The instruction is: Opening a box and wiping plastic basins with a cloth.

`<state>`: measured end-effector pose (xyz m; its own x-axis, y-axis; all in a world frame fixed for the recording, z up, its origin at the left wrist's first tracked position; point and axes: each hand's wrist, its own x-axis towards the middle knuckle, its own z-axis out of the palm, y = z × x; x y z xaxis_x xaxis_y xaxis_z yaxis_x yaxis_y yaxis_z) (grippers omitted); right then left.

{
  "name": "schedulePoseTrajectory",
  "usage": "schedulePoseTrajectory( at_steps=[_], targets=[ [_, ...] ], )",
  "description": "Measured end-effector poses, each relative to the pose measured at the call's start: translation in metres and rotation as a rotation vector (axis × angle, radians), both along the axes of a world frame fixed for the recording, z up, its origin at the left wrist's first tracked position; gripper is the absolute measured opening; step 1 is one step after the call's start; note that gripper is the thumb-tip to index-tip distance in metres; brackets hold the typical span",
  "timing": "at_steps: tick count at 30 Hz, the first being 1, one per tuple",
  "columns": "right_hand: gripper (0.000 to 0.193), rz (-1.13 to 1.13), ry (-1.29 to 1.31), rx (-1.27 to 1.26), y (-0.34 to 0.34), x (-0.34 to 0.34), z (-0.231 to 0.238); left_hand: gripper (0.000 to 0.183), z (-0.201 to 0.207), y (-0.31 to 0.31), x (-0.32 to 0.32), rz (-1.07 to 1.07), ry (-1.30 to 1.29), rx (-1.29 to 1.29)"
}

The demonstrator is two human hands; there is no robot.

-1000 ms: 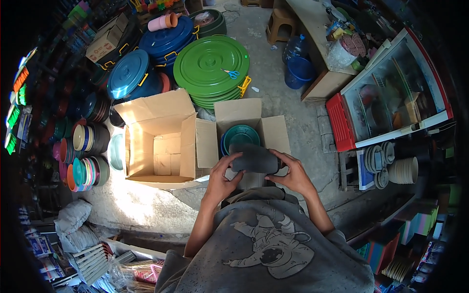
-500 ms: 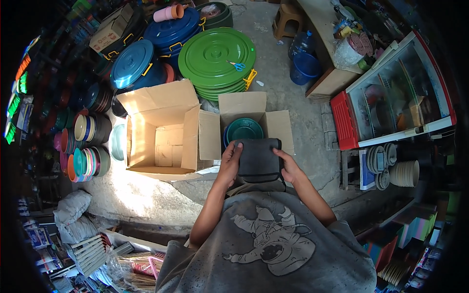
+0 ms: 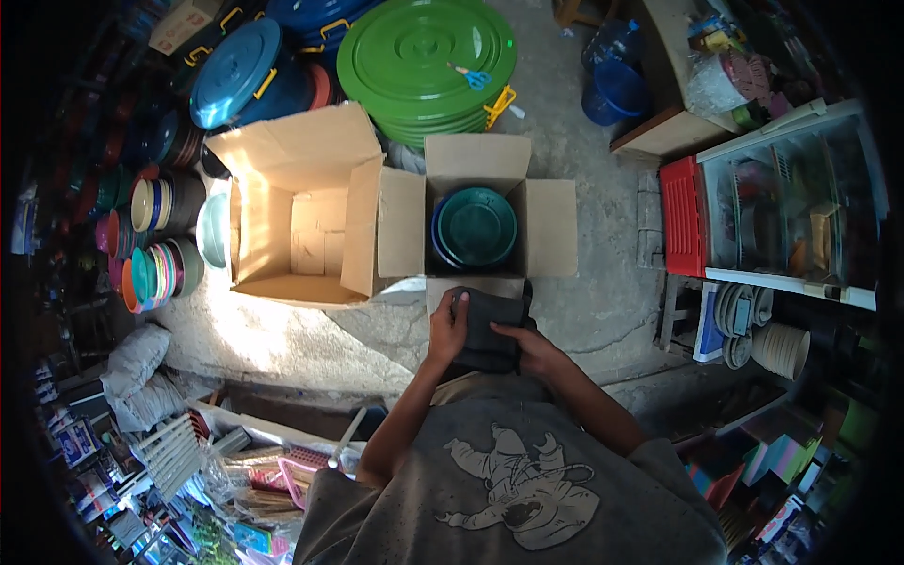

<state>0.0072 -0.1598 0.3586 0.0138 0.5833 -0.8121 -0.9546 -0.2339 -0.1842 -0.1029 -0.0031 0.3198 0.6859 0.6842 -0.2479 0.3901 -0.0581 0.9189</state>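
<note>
Close to my body I hold a dark grey fabric pouch [image 3: 488,325] with black edging, its kind unclear. My left hand [image 3: 446,330] is closed on its left side, thumb on top. My right hand [image 3: 530,347] grips the lower right part, with a finger or thumb lying over its face. The undersides of both hands are hidden. Just beyond the pouch stands an open cardboard box [image 3: 551,226] with its flaps spread. Inside it sits a dark green round basin [image 3: 478,226], with a blue rim showing beneath.
A larger open cardboard box [image 3: 259,188] stands at the left. Stacked green lids [image 3: 414,47] carry blue-handled scissors [image 3: 474,77]. Blue lidded tubs [image 3: 240,80] and stacked basins [image 3: 165,273] line the left. At right are a blue bucket [image 3: 617,92] and a glass-fronted cooler [image 3: 791,207].
The pouch has come lower and nearer my body, looking narrower now. My right hand has shifted inward over it. The surroundings sit higher in view, and the basin shows more fully.
</note>
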Motion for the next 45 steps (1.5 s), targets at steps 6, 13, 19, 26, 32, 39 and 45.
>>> schedulePoseTrajectory(
  at_steps=[6, 13, 19, 26, 32, 39, 45],
  targets=[
    [0.048, -0.045, -0.031, -0.127, 0.004, 0.009, -0.094, 0.038, -0.063, 0.011, 0.016, -0.013, 0.211, -0.204],
    [0.051, -0.16, -0.644, -0.408, 0.042, 0.1, -0.249, 0.048, -0.21, 0.043, 0.019, 0.357, 0.297, -0.836],
    [0.045, 0.09, -1.529, -0.503, 0.083, 0.232, -0.321, 0.062, -0.298, 0.082, 0.05, 0.498, 0.225, -0.949],
    [0.037, 0.484, -1.474, -0.466, 0.121, 0.262, -0.394, 0.064, -0.345, 0.118, 0.101, 0.64, -0.044, -1.194],
    [0.043, 0.116, -0.49, -0.562, 0.151, 0.27, -0.417, 0.052, -0.379, 0.123, 0.105, 0.749, 0.004, -1.277],
    [0.05, 0.551, -0.864, -0.568, 0.128, 0.305, -0.476, 0.056, -0.407, 0.108, 0.117, 0.712, -0.051, -1.369],
    [0.05, 0.548, -0.72, -0.317, 0.144, 0.272, -0.425, 0.058, -0.415, 0.122, 0.081, 0.716, -0.002, -1.316]
  ],
)
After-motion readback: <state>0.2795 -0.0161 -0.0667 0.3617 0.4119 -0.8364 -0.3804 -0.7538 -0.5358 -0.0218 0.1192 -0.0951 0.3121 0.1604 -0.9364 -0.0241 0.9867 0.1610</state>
